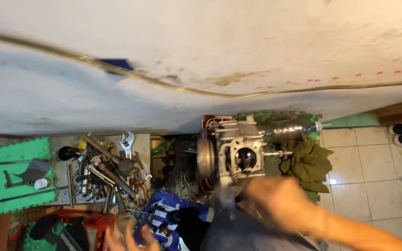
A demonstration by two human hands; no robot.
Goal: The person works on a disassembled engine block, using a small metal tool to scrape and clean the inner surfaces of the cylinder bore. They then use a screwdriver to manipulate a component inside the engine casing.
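Grey metal engine block point(240, 155) stands on the floor against the wall point(201, 42), its round bore facing the camera. Right hand point(280, 202), blurred, lies just below the engine; whether its grip is clenched cannot be told. Left hand point(129, 237), fingers spread and released, hovers below the pile of wrenches point(110, 174), left of the engine. Olive rag point(308, 162) lies right of the engine.

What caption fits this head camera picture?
Blurred right hand reaches toward a small engine on the floor, beside a heap of tools.
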